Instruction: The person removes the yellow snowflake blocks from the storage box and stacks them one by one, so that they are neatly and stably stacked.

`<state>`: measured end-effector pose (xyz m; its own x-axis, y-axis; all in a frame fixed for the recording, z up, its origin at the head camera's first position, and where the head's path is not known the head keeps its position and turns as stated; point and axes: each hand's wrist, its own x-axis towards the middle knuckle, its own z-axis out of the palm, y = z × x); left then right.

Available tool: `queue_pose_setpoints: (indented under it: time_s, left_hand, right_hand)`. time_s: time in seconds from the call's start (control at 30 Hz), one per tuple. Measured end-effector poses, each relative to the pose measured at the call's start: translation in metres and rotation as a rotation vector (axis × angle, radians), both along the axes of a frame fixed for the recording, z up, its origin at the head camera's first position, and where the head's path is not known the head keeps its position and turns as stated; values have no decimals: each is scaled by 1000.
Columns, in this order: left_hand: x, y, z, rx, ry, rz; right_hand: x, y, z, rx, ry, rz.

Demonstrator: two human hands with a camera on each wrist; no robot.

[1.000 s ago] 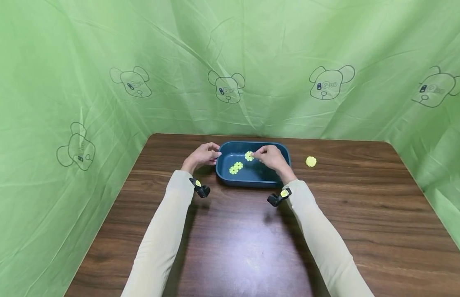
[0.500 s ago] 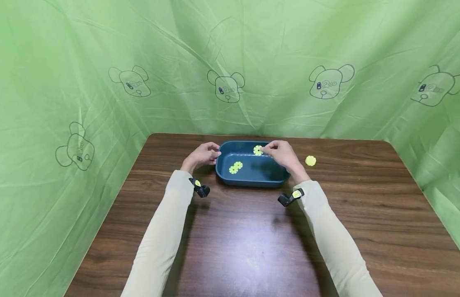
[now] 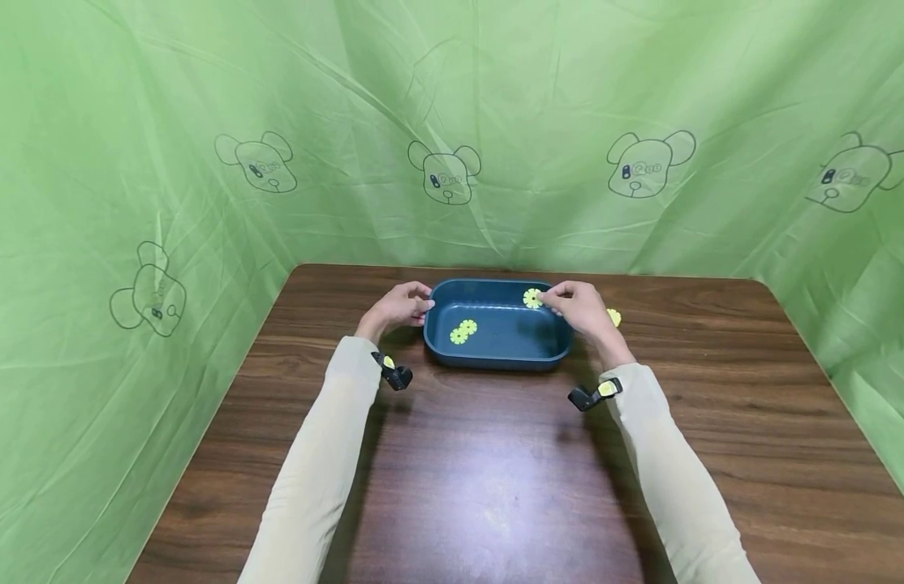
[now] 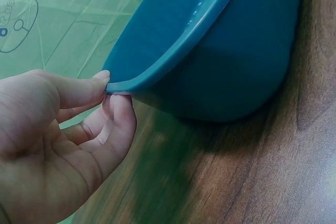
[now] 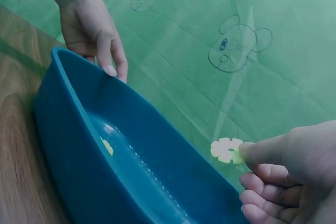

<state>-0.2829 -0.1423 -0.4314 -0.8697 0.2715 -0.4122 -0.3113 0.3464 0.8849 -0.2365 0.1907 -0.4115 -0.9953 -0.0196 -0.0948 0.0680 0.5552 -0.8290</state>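
Observation:
A dark blue rectangular basin (image 3: 496, 362) with rounded corners stands on the table. At its left end my left hand (image 3: 399, 306) pinches the rim between thumb and fingers, as the left wrist view shows with the hand (image 4: 68, 135) at the basin's edge (image 4: 173, 56). My right hand (image 3: 579, 308) pinches a thin yellow-green flower-shaped disc (image 3: 532, 298) with notched edges, over the basin's far right part. In the right wrist view the disc (image 5: 227, 150) sits between thumb and finger. Inside the basin, towards the left, lie two overlapping similar discs (image 3: 462, 331).
On the brown wooden table (image 3: 437, 470), a yellow flower-shaped piece (image 3: 614, 317) lies right of the basin, partly hidden by my right wrist. A green curtain (image 3: 525, 219) with bear outlines hangs behind and at the sides. Each wrist wears a black strap camera.
My right hand has moved to the right with the flower-shaped disc, from over the basin's middle towards its right end. The left hand has stayed on the rim.

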Motion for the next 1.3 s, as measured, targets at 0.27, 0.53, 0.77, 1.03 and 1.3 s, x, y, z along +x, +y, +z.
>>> queue_pose_setpoints:
  time_s: [0.27,0.53,0.77,1.03,1.3]
  left_hand:
    - [-1,0,-2,-3,14,-2]
    - [0,0,-2,-4,17,-4]
    - [1,0,-1,-1,17,-4]
    - [1,-1,-3,-4,18,-4]
    - [0,0,-3,-4,20,3]
  right_hand:
    - [7,18,-5,-20,5,-22]
    - [11,35,-10,-102,-5,-75]
    - [15,50,-16,-160,-31,-130]
    - [21,65,-22,-189,-28,-162]
    - [24,83,-26,-206,-29,-205]
